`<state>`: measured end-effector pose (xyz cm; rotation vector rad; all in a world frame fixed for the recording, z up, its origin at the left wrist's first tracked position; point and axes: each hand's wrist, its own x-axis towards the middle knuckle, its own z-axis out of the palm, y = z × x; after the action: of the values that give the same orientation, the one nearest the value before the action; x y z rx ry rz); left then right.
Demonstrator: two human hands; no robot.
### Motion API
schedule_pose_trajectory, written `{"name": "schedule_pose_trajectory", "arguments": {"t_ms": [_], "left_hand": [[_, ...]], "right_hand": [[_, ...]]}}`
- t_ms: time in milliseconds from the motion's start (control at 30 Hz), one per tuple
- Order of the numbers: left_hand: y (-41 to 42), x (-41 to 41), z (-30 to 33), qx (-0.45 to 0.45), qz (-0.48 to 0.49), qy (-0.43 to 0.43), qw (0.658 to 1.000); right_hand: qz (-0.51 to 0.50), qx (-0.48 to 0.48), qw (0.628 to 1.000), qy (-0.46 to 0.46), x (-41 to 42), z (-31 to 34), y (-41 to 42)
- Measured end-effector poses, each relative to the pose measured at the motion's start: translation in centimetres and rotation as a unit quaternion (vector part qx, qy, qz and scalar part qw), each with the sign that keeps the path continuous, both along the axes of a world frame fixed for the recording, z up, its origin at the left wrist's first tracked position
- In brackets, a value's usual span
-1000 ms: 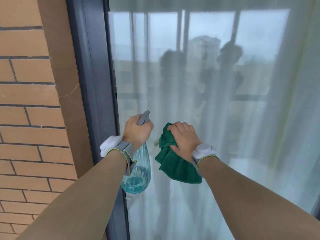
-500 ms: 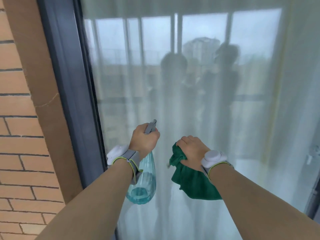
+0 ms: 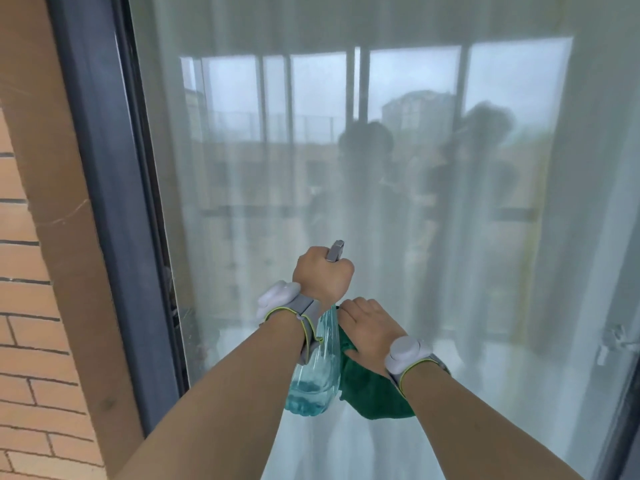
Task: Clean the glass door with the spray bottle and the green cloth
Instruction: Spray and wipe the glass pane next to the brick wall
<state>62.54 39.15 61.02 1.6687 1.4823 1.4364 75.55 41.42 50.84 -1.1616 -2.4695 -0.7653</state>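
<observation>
The glass door (image 3: pixel 398 161) fills the view, with a white curtain behind it and reflections of people on it. My left hand (image 3: pixel 322 275) grips the grey head of a clear spray bottle (image 3: pixel 313 382) holding blue liquid, its nozzle pointing at the glass. Just right of and below it, my right hand (image 3: pixel 369 330) holds the green cloth (image 3: pixel 377 396), which hangs bunched under my wrist, close in front of the glass. The bottle partly covers the cloth's left edge.
A dark grey door frame (image 3: pixel 114 202) runs down the left side. Left of it stands a brown stone jamb (image 3: pixel 45 188) and a brick wall (image 3: pixel 24 341). Another frame edge with a small white latch (image 3: pixel 613 337) shows at the right.
My view has shifted right and closer to the glass. My two hands have come together: the right hand with the cloth now sits right beside and below the left hand with the bottle.
</observation>
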Motion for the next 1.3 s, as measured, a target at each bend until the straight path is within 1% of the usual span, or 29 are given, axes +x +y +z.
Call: {"name": "schedule_pose_trajectory", "arguments": {"t_ms": [100,167,333,500,667,767,933,1133,1200,1300], "left_hand": [[-0.1,-0.5,-0.2,0.016,0.000,0.009,1.000],[0.0,-1.4,-0.4,0.028,0.001,0.000,1.000],[0.2,-4.3,-0.3,0.052,0.026,-0.082,0.995],[0.1,-6.4,1.0,0.071,0.067,-0.064,0.993],[0.1,-7.2,0.9,0.078,0.081,-0.033,0.993],[0.2,-7.2,-0.2,0.070,0.094,-0.037,0.992],[0.1,-6.3,-1.5,0.050,0.077,-0.049,0.995],[-0.4,-4.1,-2.1,0.040,0.059,-0.020,0.997],[-0.7,-3.4,-2.5,0.037,0.056,-0.016,0.998],[-1.1,-2.5,-3.0,0.028,0.049,-0.021,0.998]], "right_hand": [[0.042,0.055,0.997,-0.017,-1.2,0.5,0.9],[0.062,0.099,0.993,-0.025,-2.1,1.5,1.9],[0.097,0.199,0.973,-0.063,-2.7,2.5,4.7],[0.092,0.242,0.966,0.005,-1.9,4.5,5.2],[0.055,0.253,0.962,0.090,-1.6,8.7,5.0],[0.047,0.263,0.956,0.125,-1.2,10.3,4.7],[0.022,0.256,0.949,0.183,-0.8,9.4,4.5],[0.003,0.257,0.940,0.226,1.2,8.6,4.1],[-0.012,0.254,0.933,0.254,2.1,8.0,3.9],[-0.031,0.239,0.932,0.269,3.6,7.3,3.4]]}}
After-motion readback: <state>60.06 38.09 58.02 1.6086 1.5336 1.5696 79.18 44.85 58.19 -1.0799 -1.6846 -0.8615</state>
